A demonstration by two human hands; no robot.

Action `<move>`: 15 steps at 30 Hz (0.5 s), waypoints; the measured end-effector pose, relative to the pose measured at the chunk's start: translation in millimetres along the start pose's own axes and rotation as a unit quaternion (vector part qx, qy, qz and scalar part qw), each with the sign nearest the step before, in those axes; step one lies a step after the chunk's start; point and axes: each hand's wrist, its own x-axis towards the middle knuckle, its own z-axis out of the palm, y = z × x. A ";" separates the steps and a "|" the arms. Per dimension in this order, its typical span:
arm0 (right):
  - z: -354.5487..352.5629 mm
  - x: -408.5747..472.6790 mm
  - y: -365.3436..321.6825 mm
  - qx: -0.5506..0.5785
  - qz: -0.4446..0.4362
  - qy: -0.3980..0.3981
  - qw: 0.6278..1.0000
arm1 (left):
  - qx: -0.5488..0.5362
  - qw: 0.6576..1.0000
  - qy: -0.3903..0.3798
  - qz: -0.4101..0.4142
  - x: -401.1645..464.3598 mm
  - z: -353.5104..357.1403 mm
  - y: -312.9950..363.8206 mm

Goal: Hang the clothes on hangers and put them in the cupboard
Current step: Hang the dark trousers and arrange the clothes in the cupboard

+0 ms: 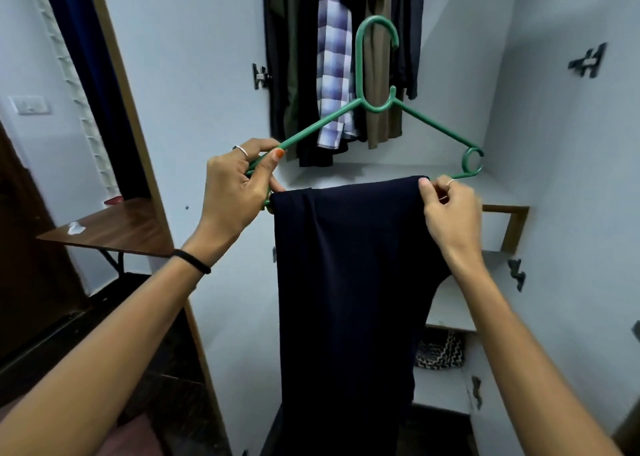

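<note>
Cupboard (540, 116): pale interior, doors open, dark hinges on the door panels, shelves below on the right. Hanging garments (334, 61): a row inside the cupboard at top centre, dark pieces, one checked shirt, one olive-brown piece. Dark navy garment (349, 282): folded over the bottom bar of the hanger, hanging straight down in front of the cupboard opening, its lower end running out of view. Wooden table (114, 230): at left, beyond the door edge, with a small white patch on its top. Green plastic hanger (360, 85): held upright before the hanging row (hook uppermost, not on any rail), a loop at its right end. Left hand (235, 185): fingers curled round the hanger's left end, thumb pressed along the sloping arm, ring on one finger, dark band on the wrist. Right hand (450, 210): fingertips pinching the garment's top fold at its right edge, just beside the hanger's right loop. Patterned item (440, 350): on a lower shelf, partly hidden.
</note>
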 end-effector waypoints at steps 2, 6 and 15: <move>-10.7 33.8 14.9 -0.014 -0.011 0.048 0.999 | 0.000 1.000 0.004 0.012 15.5 22.1 -0.7; -25.6 88.4 54.5 0.007 0.059 0.112 0.992 | 0.022 0.998 0.004 0.067 38.2 61.8 0.8; -51.5 139.2 87.2 -0.004 -0.064 0.198 0.978 | -0.008 0.996 0.031 0.083 69.9 160.4 -12.9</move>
